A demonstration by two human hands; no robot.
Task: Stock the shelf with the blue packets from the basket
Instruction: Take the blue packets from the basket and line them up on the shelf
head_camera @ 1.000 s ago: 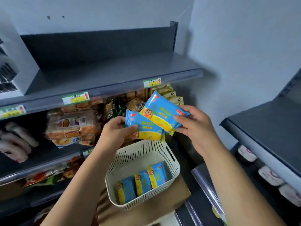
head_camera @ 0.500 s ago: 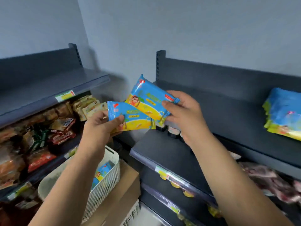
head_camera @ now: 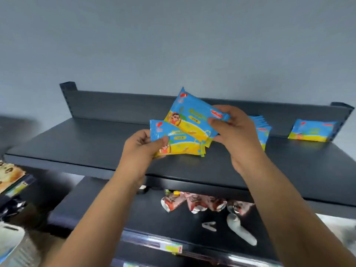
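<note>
Two hands: the left hand (head_camera: 140, 149) holds one low packet (head_camera: 181, 141), the right hand (head_camera: 237, 135) one high packet (head_camera: 190, 116). One far packet (head_camera: 313, 130). One stack (head_camera: 263, 130), too hidden to count.

head view, facing shelf (head_camera: 77, 147), close

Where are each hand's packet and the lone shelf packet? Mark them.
left hand's packet (head_camera: 180, 141): head view, its middle.
right hand's packet (head_camera: 192, 118): head view, blue face.
lone shelf packet (head_camera: 313, 131): head view, its middle.
</note>
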